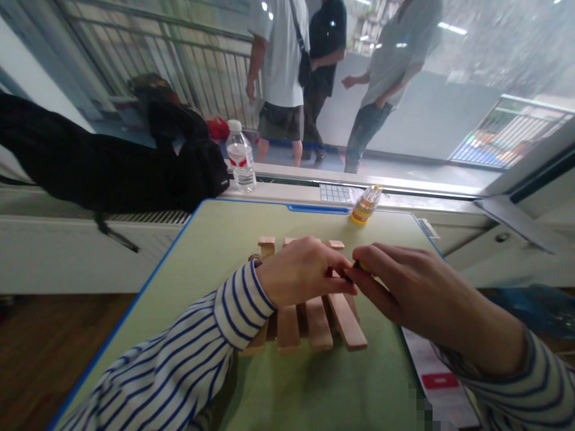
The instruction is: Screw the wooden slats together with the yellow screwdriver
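Note:
My left hand [300,269], in a blue-and-white striped sleeve, reaches over the wooden slats with thumb and finger pinched together. What its fingertips hold, if anything, is hidden or too small to name. Close against it, my right hand [408,281] pinches a small yellow-and-black piece [362,267], mostly covered by the fingers. Beneath my left hand several pale wooden slats [318,326] lie side by side as one piece of woodwork. Their far ends show beyond the hand, while their middle is covered.
Blue edging runs round the green table [215,239]. At its far edge stands a small clear bottle [366,205] with yellow parts. A water bottle [241,158] and a black bag [197,158] rest on the sill. A flat item [442,371] lies right. People stand behind the glass.

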Motion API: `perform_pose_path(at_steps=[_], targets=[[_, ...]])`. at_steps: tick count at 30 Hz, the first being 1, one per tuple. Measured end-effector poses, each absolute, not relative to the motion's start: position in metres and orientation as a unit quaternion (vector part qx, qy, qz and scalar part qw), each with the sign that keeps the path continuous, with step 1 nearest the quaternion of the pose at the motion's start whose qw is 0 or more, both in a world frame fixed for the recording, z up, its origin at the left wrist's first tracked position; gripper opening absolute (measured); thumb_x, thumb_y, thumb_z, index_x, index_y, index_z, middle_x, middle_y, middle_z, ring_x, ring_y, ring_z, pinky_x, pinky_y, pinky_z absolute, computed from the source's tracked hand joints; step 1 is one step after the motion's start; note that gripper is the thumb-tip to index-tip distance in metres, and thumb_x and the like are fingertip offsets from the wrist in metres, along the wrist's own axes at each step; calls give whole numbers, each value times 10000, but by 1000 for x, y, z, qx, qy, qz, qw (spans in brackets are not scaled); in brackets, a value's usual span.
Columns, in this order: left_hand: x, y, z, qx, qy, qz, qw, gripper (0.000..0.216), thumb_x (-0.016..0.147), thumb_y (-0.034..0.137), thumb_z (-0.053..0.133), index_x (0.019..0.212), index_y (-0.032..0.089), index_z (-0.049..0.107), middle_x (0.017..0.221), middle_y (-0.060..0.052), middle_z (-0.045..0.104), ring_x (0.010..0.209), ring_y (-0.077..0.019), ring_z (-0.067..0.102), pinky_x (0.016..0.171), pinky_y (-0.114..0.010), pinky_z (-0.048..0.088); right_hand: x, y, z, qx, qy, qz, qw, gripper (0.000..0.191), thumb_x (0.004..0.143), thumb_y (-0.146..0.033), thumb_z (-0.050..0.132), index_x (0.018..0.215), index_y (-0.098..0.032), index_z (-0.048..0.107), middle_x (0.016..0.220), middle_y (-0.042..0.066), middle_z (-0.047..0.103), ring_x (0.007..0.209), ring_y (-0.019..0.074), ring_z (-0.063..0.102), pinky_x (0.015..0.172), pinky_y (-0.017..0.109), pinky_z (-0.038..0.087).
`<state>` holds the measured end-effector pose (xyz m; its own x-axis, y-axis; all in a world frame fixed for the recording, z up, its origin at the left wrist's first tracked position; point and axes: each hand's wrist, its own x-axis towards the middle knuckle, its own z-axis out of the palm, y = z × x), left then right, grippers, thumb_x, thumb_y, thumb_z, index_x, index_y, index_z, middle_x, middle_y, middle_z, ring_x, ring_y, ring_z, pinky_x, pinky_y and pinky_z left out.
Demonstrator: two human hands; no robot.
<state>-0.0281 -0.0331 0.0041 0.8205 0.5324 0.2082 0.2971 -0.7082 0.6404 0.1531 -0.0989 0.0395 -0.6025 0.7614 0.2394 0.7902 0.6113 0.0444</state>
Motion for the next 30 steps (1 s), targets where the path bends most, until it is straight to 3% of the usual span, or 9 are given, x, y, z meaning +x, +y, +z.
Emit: perform_pose_path(at_steps=[5,10,17,25,30], targets=[[-29,-33,4,902,229,185,316,215,808,374,593,899,209,696,710,18,647,643,-76,568,582,-178,358,156,-99,49,-431,-898,-67,65,243,914,-423,368,981,-217,478,795,-19,587,638,115,517,529,280,278],[-29,-31,3,900,239,178,319,225,794,380,601,868,190,695,701,11,637,649,-88,564,571,-184,357,158,-96,50,-397,-914,-61,50,165,920,-300,377,952,-189,495,769,-10,560,589,98,458,540,273,292],[-28,-31,0,900,236,184,318,232,807,384,584,820,177,689,652,24,601,598,-70,526,540,-184,330,157,-95,40,-402,-911,-63,74,122,882,-175,428,984,-155,491,790,15,548,628,107,455,573,259,334],[-30,-29,0,905,213,174,324,209,833,332,560,874,172,687,619,34,551,582,-63,488,532,-181,315,151,-99,35,-420,-898,-79,106,38,877,-203,459,902,-175,460,731,-8,502,598,106,458,531,252,318],[-31,-27,1,903,171,166,359,206,869,266,509,943,163,672,671,24,564,630,-65,498,576,-167,348,146,-102,31,-452,-873,-120,135,80,890,-254,444,835,-195,445,667,-24,496,544,109,467,480,265,278]])
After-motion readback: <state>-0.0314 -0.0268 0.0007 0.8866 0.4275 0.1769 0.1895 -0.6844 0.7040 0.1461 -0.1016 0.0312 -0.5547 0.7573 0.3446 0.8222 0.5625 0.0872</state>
